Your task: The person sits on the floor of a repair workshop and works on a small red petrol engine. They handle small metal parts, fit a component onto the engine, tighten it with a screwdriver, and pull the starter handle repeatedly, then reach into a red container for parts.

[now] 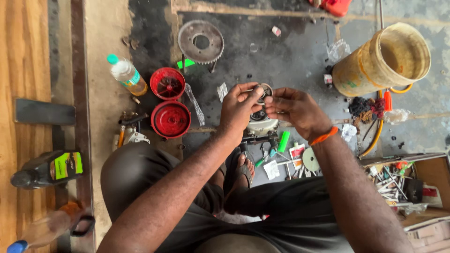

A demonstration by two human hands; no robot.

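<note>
— Several containers are seen on the stained floor (290,56). What is held in each?

— A yellowish bucket (375,70) is tipped toward the camera at upper right, and its inside looks bare as far as it can be seen. Two red round cups (169,100) are set one above the other at left, ribbed inside, with nothing loose visible in them. A clear plastic bottle (125,74) with a teal cap is laid beside them, a little yellowish liquid at its lower end. A dark oil bottle (49,168) with a green label lies on the wooden boards. An open box (422,187) at right is filled with small tools and bits.

— And the part being worked on?

— A small round metal part (264,92) — ring-shaped, greyish, dark at its centre — is held up between both hands, above a pale housing (261,122) on the floor. It is pinched by the fingertips of the left hand (239,108), and the fingers of the right hand (295,107) are closed on its other edge.

— Which way is it turned?

— Its flat face is turned roughly up toward the camera. No long axis can be made out — the part is round and partly covered by the fingers.
</note>
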